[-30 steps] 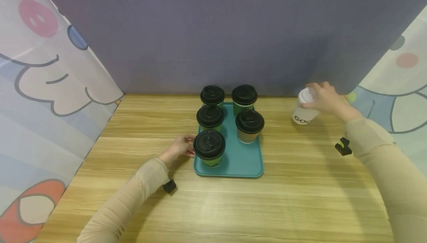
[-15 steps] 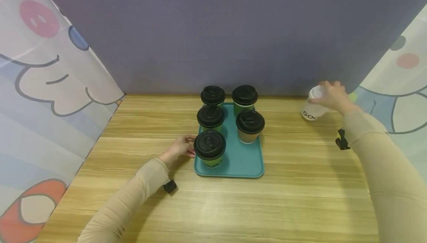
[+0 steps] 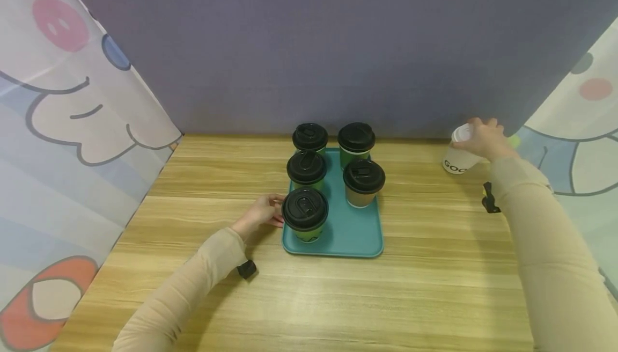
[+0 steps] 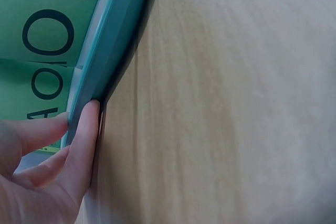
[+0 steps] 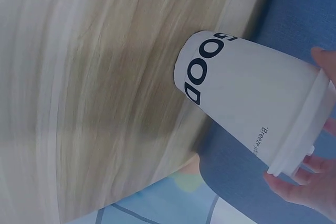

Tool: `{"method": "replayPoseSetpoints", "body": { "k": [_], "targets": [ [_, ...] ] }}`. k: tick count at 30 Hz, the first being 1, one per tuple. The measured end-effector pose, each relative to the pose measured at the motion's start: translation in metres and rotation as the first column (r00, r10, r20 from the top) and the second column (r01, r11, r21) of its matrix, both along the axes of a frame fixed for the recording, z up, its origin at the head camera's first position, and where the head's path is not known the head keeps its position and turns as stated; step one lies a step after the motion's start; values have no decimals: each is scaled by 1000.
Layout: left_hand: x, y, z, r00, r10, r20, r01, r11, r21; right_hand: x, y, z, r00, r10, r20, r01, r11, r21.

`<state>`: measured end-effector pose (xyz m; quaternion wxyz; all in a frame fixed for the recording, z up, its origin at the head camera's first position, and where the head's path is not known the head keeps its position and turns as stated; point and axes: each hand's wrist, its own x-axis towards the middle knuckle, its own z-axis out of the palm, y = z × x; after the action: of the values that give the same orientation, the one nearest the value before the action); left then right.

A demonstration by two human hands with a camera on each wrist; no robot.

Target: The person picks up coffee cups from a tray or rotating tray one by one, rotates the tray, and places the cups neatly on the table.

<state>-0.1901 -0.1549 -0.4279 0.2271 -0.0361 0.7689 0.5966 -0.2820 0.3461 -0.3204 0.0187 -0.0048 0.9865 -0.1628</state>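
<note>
My right hand (image 3: pixel 486 138) grips a white lidded paper cup (image 5: pixel 247 93) from above, fingers and thumb about its white lid (image 5: pixel 302 124). "GOOD" is printed low on the cup, which stands near the table's back edge at the right. My left hand (image 3: pixel 264 211) is at the left edge of a teal tray (image 3: pixel 354 234); in the left wrist view its thumb and a finger pinch the tray's rim (image 4: pixel 105 61). On the tray are several black-lidded paper cups, including a green one (image 3: pixel 308 233) closest to the left hand and a brown one (image 3: pixel 359 197).
A grey-purple partition (image 3: pixel 309 46) rises behind the wooden table (image 3: pixel 405 298). Cartoon-printed curtains flank it, one on the left (image 3: pixel 63 143) and one on the right (image 3: pixel 579 153). Two more green cups stand along the tray's back, one at the right (image 3: pixel 351 157).
My right hand has carried the white cup right and slightly back, towards the partition. The left hand and the tray have kept their places.
</note>
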Motion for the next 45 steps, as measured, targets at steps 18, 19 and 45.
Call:
{"method": "replayPoseSetpoints", "body": {
  "k": [18, 19, 45],
  "targets": [
    [2, 1, 5, 1000, -2, 3, 2, 1000, -11, -2, 2, 0, 998, 4, 66, -4, 1000, -3],
    [2, 1, 5, 1000, 0, 6, 0, 1000, -10, -2, 2, 0, 998, 5, 69, -5, 1000, -2],
    [0, 0, 1, 1000, -7, -9, 7, 1000, -15, -6, -5, 10, 998, 61, 3, -61, 995, 82]
  ]
}}
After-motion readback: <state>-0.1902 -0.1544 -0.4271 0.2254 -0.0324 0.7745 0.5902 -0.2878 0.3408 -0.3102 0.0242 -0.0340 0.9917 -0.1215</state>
